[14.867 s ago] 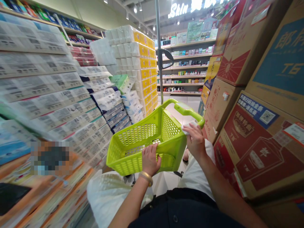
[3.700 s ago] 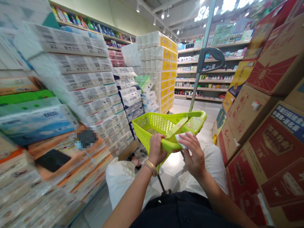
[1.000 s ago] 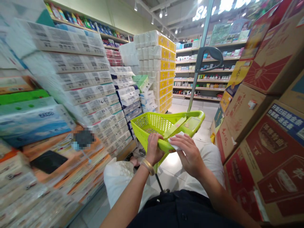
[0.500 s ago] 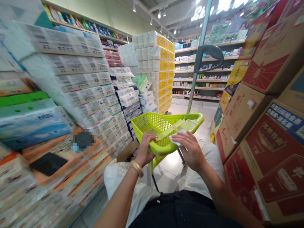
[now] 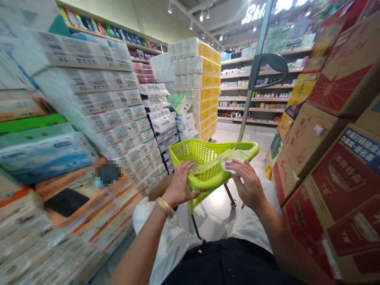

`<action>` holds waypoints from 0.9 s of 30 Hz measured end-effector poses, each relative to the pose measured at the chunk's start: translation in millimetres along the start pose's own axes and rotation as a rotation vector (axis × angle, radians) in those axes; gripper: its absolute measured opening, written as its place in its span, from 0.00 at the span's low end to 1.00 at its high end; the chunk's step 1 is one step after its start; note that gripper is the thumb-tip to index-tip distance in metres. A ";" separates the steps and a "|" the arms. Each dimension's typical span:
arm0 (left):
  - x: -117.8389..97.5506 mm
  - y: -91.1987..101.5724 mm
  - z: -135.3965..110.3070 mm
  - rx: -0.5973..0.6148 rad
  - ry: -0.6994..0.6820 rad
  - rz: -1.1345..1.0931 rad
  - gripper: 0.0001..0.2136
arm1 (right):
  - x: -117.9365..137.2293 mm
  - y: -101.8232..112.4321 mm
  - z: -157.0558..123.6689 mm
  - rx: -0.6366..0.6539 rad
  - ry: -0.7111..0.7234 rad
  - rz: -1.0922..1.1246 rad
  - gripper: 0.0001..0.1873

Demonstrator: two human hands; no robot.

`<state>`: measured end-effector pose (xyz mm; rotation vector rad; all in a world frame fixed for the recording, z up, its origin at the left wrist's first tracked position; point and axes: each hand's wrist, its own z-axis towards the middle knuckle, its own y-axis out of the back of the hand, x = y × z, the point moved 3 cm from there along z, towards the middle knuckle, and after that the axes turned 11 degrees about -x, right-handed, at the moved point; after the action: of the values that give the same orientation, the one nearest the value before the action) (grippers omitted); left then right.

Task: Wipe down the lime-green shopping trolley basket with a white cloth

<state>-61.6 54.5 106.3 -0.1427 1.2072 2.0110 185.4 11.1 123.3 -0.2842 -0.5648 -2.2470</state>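
Note:
A lime-green plastic shopping basket cart (image 5: 208, 183) with lattice sides stands between my knees on thin metal legs. My left hand (image 5: 179, 185) grips its near left rim, fingers over the edge and the thumb below. On the right part of the rim, my right hand (image 5: 248, 184) presses a white wipe (image 5: 230, 167) that looks like tissue or cloth. The wipe is partly hidden under the fingers. A grey loop handle (image 5: 268, 71) tops the cart's tall metal pole (image 5: 246, 113), beyond the basket.
Wrapped paper packs (image 5: 109, 99) are stacked high at left. A dark phone-like slab (image 5: 67, 202) lies on orange packs beside a blurred item. Cardboard cartons (image 5: 335, 166) crowd the right side. Yellow-and-white packs (image 5: 204, 91) and shelves (image 5: 255, 99) stand behind.
My right hand has slid the wipe slightly right and away along the rim. My left hand has shifted a little left, its fingers straighter. The whole view has moved slightly.

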 end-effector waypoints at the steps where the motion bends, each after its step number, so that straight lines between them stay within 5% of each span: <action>1: -7.5 9.1 1.0 0.041 -0.004 0.028 0.51 | -1.0 0.0 -0.6 -0.015 -0.011 0.003 0.13; 3: -31.8 27.4 5.9 0.061 -0.061 0.037 0.51 | 2.4 -3.2 -2.0 0.000 0.003 0.031 0.13; 6: -73.8 41.0 20.1 -0.008 -0.094 0.107 0.39 | 7.7 -11.5 -0.3 0.085 0.054 0.069 0.14; 10: -108.7 14.9 40.7 0.185 -0.098 0.373 0.26 | -9.0 -12.6 9.9 0.010 -0.004 -0.014 0.14; 13: -113.9 -10.8 53.0 0.282 -0.052 0.556 0.21 | -20.1 -11.4 12.8 -0.069 -0.056 -0.056 0.13; 17: -109.4 -29.4 61.4 0.296 0.042 0.590 0.17 | -12.7 -20.6 8.1 0.021 -0.009 0.016 0.16; 27: -104.0 -18.8 46.5 0.280 -0.060 0.621 0.16 | -38.9 -12.8 14.9 -0.147 -0.137 -0.036 0.15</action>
<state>36.1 38.3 165.5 0.4831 1.6159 2.2993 202.2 51.0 117.9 -0.5097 -0.4791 -2.3204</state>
